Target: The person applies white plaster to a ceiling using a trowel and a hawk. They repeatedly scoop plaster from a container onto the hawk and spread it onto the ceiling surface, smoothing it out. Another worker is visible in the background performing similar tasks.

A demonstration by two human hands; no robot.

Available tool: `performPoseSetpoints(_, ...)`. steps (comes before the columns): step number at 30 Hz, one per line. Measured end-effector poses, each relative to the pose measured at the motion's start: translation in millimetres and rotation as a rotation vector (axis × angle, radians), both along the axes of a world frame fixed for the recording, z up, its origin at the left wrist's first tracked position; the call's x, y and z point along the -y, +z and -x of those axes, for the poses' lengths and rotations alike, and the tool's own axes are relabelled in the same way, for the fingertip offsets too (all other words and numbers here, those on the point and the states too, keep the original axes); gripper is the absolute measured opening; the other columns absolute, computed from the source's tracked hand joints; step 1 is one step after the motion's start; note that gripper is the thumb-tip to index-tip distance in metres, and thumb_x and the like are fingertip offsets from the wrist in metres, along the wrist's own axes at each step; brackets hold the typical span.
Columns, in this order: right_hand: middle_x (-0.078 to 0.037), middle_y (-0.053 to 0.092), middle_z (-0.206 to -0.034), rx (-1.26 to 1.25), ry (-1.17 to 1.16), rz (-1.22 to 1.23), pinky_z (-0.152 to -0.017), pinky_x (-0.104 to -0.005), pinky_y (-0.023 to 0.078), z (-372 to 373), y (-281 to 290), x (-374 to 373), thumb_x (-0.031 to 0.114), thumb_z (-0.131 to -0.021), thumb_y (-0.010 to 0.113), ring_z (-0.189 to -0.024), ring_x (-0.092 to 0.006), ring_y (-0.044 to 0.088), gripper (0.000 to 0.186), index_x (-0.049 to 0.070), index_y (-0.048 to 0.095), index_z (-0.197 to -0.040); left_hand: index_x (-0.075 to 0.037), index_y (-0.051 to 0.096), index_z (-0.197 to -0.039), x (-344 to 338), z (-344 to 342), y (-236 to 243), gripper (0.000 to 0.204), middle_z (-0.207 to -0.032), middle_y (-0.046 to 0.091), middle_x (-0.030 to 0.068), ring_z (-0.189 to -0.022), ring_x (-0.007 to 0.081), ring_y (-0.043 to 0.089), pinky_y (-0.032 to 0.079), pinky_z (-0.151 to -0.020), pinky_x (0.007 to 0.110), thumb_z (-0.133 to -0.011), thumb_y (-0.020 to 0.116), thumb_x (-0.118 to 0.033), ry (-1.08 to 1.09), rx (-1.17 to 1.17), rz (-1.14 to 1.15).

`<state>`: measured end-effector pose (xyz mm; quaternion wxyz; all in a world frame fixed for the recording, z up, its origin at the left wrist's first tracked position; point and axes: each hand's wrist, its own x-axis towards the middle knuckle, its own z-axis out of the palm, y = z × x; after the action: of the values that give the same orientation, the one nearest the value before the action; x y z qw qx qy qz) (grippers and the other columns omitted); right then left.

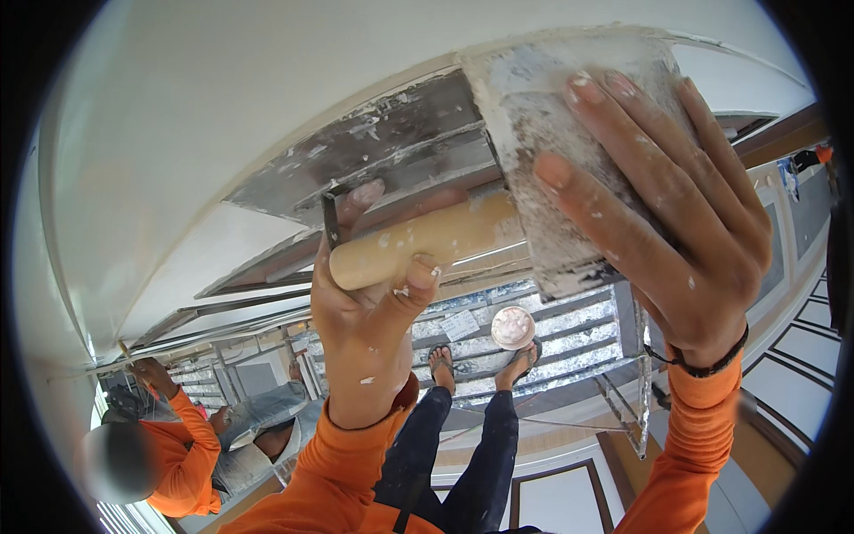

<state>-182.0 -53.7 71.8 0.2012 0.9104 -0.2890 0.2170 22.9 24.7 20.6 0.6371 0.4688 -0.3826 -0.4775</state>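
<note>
My left hand (369, 329) is wrapped around the round wooden handle (436, 238) of a steel trowel. Its grey, plaster-smeared blade (374, 151) lies against the white curved surface (196, 125) above. My right hand (676, 222) holds a second rectangular metal plate (543, 125), its fingers spread flat over the plate's white-speckled back. This plate overlaps the right end of the trowel and touches the same white surface. Both my sleeves are orange and both hands are flecked with plaster.
Far below, my sandalled feet (485, 365) stand on a ribbed metal platform (578, 325), a small round bowl (512, 327) between them. Another person in orange (182, 445) crouches at the lower left. Panelled wall and floor (801, 356) show on the right.
</note>
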Motion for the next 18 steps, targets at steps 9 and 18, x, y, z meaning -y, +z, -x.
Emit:
performPoseSetpoints(9,-0.012,0.065,-0.113,-0.012,0.019,0.006,-0.096,-0.0473,0.046,4,5,-8,0.020,-0.072,0.068,-0.107,-0.0284,0.062,0.036,0.022,0.067,-0.108,0.013,0.042,-0.119,0,-1,-3,0.054,-0.136,0.037,0.0200,-0.116,0.0397,0.051,0.047,-0.093,0.055,-0.083,0.068,-0.018,0.009,-0.001,0.032)
performPoseSetpoints(18,-0.011,0.064,-0.115,-0.141,-0.005,-0.050,-0.098,-0.0440,0.045,-1,23,6,0.016,-0.074,0.064,-0.109,-0.0273,0.061,0.040,0.020,0.065,-0.114,0.009,0.035,-0.125,-3,-4,-1,0.069,-0.121,0.051,0.0225,-0.105,0.0293,0.059,0.049,-0.089,0.039,-0.076,0.076,-0.016,0.076,0.004,-0.063)
